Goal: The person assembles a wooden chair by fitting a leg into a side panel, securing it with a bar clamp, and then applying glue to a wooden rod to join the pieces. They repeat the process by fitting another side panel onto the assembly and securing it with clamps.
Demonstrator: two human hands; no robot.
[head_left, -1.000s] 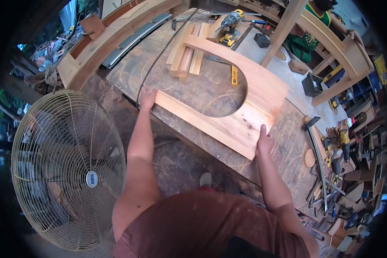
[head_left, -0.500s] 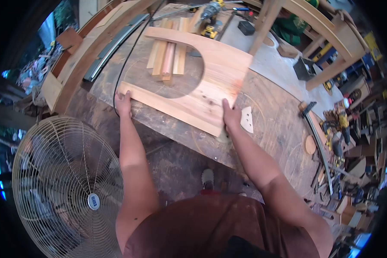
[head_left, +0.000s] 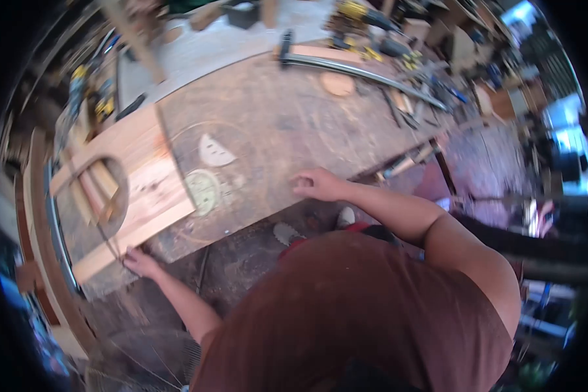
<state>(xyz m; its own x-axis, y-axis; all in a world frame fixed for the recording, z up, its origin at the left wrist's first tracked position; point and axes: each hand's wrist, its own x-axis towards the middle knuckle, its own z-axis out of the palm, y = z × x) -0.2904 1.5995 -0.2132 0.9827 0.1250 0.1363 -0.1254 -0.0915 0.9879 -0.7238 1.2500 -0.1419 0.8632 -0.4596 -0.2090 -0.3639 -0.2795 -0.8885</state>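
A pale wooden board (head_left: 157, 173) with a large rounded cutout lies on the worn workbench (head_left: 261, 124). At the board's front edge is my left hand (head_left: 142, 262), its fingers closed around a thin dark cord (head_left: 108, 240) that runs across the board. Blur softens this grip. My right hand (head_left: 319, 184) hovers over the bench's front part, away from the board, fingers loosely bent and apart with nothing in them. Between the hands lie a round perforated sanding disc (head_left: 204, 191) and a cream half-disc with holes (head_left: 215, 151).
Wood strips (head_left: 97, 189) show through the cutout. A long metal bar clamp (head_left: 366, 75) and a round wooden piece (head_left: 338, 83) lie toward the back right. Yellow drills (head_left: 104, 101) stand at the far left. A wire fan (head_left: 144, 359) is low beside me.
My view has swung right. My right hand has let go of the board and moved right. The board now lies on the bench, and my left hand has shifted from its end onto the cord.
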